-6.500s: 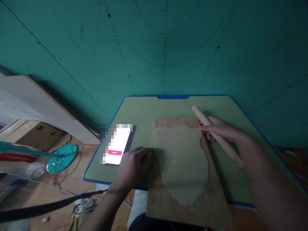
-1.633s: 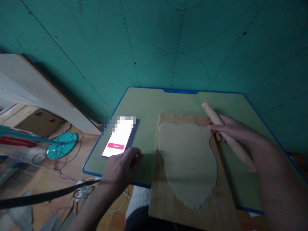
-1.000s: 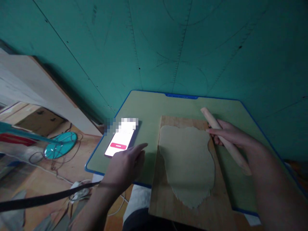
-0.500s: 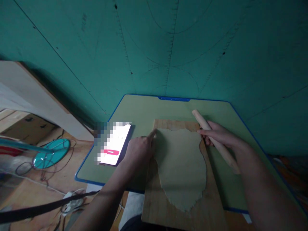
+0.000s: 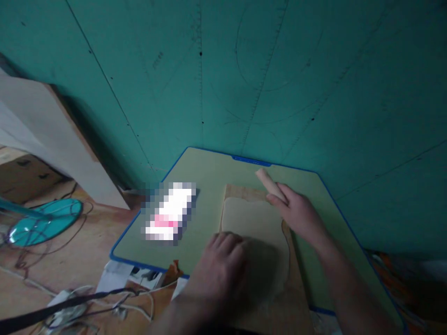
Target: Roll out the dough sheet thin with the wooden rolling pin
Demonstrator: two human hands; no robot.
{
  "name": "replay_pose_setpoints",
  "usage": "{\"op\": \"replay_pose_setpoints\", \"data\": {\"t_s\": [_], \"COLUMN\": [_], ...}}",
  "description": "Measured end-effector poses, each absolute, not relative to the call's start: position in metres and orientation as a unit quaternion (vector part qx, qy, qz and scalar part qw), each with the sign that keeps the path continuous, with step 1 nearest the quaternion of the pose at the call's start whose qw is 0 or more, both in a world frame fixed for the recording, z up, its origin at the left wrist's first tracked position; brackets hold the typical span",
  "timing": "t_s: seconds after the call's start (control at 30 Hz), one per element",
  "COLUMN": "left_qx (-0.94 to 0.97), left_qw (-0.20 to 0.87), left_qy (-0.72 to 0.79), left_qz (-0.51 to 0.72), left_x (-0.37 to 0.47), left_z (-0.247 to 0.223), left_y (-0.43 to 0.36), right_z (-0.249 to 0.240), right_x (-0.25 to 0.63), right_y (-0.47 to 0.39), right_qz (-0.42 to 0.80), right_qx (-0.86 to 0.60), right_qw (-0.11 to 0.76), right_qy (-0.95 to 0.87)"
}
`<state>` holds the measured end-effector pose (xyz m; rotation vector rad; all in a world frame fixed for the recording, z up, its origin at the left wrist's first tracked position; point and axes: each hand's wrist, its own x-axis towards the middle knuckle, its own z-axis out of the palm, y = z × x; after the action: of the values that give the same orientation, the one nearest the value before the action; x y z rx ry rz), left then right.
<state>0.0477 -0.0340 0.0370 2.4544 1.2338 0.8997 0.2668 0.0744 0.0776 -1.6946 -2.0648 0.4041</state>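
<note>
While my right hand (image 5: 296, 210) closes round one rolling pin (image 5: 269, 184), my left hand (image 5: 225, 260), fingers curled, sits over the near left part of one dough sheet (image 5: 254, 217); I cannot tell whether it grips anything. Under the dough sheet lies one wooden board (image 5: 240, 191), overhanging the near edge of the tabletop (image 5: 206, 186). Green strips of it lie open on both sides of the board, the left one reaching to one lit phone (image 5: 174, 207). Well beyond the left edge shows one brown box (image 5: 30, 174), its contents hidden.
</note>
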Motion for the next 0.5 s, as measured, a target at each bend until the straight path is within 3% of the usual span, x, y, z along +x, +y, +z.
{"op": "replay_pose_setpoints", "data": {"t_s": [0.1, 0.23, 0.5], "left_qx": [0.871, 0.896, 0.927], "left_qw": [0.173, 0.181, 0.098], "left_qy": [0.323, 0.295, 0.299], "left_qz": [0.326, 0.278, 0.206], "left_x": [0.063, 0.076, 0.082], "left_z": [0.029, 0.011, -0.003], "left_y": [-0.055, -0.058, -0.055], "right_z": [0.077, 0.069, 0.043], "right_x": [0.219, 0.177, 0.162], "right_y": [0.051, 0.034, 0.043], "right_qz": [0.080, 0.029, -0.036], "right_qx": [-0.512, -0.465, -0.428], "right_qw": [0.147, 0.057, 0.059], "right_qy": [-0.842, -0.883, -0.901]}}
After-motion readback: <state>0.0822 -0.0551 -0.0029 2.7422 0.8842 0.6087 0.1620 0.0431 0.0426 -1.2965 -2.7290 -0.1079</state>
